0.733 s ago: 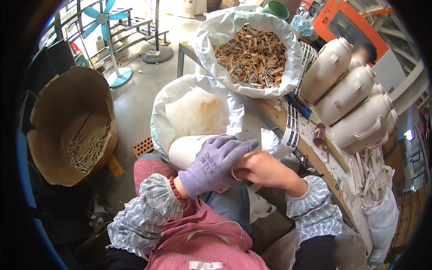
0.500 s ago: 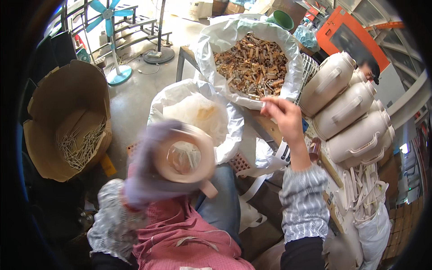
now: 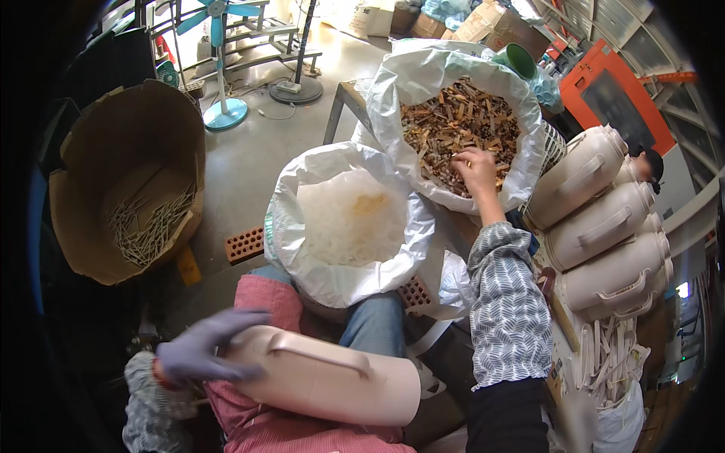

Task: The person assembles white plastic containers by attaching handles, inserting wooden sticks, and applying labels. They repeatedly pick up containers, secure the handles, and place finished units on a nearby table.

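Across my lap lies a pale pink-beige plastic jug body with a long side handle. My left hand, in a purple-grey glove, grips its left end between thumb and fingers. My bare right hand is over the small brown and metallic strip-like pieces that fill a white woven sack. Its fingers are bent and drawn together at the surface of the pieces; whatever is between them is too small to make out. Nearer to me, a second white sack holds whitish translucent material.
Several similar beige jug bodies are stacked at the right. Below them a white bag holds beige strips. A cardboard box with thin rods stands left, near a blue fan. A person in a dark cap is at the far right.
The jug body has come down from in front of me to my lap and turned onto its side. My right hand has moved from the sack's near rim in among the brown pieces.
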Demonstrator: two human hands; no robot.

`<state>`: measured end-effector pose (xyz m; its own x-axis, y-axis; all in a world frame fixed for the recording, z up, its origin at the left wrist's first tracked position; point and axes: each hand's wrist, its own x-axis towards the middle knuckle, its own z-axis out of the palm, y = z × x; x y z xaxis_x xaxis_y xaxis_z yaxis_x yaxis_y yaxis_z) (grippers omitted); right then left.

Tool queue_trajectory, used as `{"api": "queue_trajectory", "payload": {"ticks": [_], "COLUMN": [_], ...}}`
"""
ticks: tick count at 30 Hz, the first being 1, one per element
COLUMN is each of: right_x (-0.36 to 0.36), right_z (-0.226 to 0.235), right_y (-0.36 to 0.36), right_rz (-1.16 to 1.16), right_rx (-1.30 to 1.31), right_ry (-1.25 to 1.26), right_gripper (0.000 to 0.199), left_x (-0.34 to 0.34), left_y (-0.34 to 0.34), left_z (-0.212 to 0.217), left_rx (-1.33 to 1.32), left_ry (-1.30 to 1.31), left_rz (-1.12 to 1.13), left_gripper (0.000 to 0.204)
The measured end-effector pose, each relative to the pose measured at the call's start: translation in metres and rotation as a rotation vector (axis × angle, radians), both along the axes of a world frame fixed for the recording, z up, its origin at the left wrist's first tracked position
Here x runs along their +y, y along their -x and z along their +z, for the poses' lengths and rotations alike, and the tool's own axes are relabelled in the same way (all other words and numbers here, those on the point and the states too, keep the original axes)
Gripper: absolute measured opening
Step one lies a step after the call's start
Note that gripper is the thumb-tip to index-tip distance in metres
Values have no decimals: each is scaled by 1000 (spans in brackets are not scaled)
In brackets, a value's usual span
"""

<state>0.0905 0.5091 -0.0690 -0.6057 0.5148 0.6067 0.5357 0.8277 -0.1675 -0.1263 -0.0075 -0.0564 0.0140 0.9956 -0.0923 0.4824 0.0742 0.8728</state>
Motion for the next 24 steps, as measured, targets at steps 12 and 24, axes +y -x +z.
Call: {"api": "queue_trajectory", "payload": {"ticks": [12, 24], "right_x": [-249, -315], "right_z": [-28, -49], "right_y": [-4, -11], "right_rz": [510, 616], "right_rx": [236, -99], "right_ry": [1548, 447], "right_gripper": [17, 16], "left_x": [94, 75], "left_y": [-33, -45], "left_z": [-33, -79], "left_rx": [63, 162], "left_ry": [391, -321], "left_rz": [-299, 28], "left_gripper": [45, 27]}}
